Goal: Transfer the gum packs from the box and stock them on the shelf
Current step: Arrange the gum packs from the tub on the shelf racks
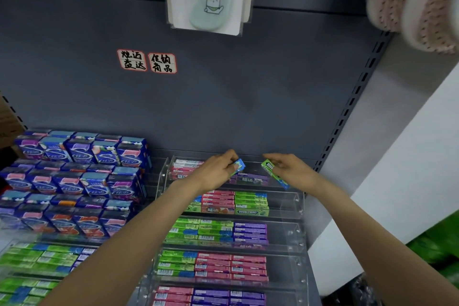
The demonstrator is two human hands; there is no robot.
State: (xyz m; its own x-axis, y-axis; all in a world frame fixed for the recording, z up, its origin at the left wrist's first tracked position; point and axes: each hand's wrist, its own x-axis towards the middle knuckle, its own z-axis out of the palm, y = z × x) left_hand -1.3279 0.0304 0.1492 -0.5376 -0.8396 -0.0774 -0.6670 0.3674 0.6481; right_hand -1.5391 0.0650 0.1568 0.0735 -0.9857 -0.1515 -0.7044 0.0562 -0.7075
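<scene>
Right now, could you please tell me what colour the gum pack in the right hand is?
Bright green with a blue end, seen in the head view: gum pack held by the right hand.

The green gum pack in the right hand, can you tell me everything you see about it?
The green gum pack is a long, slim stick pack in shiny bright green wrapping with white letters and a blue end. The right hand pinches its upper end, so it hangs tilted, blue end lowest, above the top tier of the clear acrylic rack. Only the fingers touch it; it is not yet in the rack.
</scene>
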